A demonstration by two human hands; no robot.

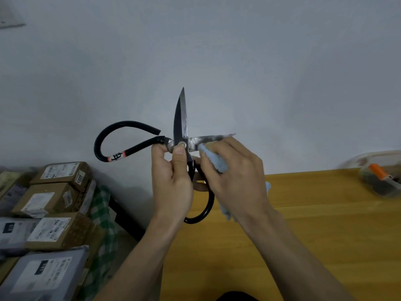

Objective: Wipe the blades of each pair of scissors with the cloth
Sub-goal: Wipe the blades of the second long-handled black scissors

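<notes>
A storage or parcel-handling room is being suggested: labelled cardboard parcels are being stacked left of the fingers, beside a wooden table and a bare wall.

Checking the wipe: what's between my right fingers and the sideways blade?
Head view: the folded light-blue cloth, pressed by the right hand against the horizontal steel blade.

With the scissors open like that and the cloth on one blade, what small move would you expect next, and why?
Probably a stroke outward: the right hand presses the blue cloth on the sideways blade near the pivot, so sliding it toward the tip would wipe the rest. The left hand steadies the scissors.
</notes>
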